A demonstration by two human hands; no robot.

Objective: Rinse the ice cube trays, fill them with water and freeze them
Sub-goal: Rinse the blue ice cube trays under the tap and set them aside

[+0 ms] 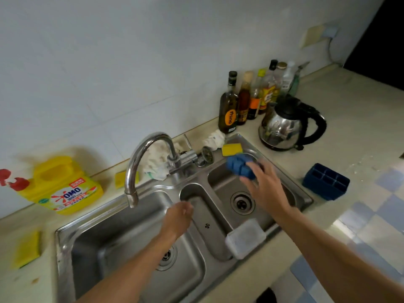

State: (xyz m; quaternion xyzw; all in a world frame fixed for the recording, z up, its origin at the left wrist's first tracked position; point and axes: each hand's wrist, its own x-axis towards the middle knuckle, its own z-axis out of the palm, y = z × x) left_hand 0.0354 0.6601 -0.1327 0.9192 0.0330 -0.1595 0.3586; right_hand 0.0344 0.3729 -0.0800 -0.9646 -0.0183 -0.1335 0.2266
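A blue ice cube tray (237, 165) is at the back rim of the right basin, blurred and tilted. My right hand (265, 188) reaches over that basin with fingers spread, fingertips at the tray's near end; no grip shows. A second dark blue ice cube tray (325, 181) stands on the counter right of the sink (306, 199), cells facing me. My left hand (178, 217) hovers over the divider side of the left basin, fingers loosely curled, holding nothing visible. No water is seen at the faucet (140, 162) spout.
A white lidded box (244, 238) rests on the sink's front rim. A yellow sponge (232, 149) and rags lie behind the tap. A kettle (284, 125) and several bottles (228, 106) stand at the back right. A yellow detergent jug (63, 186) stands on the left.
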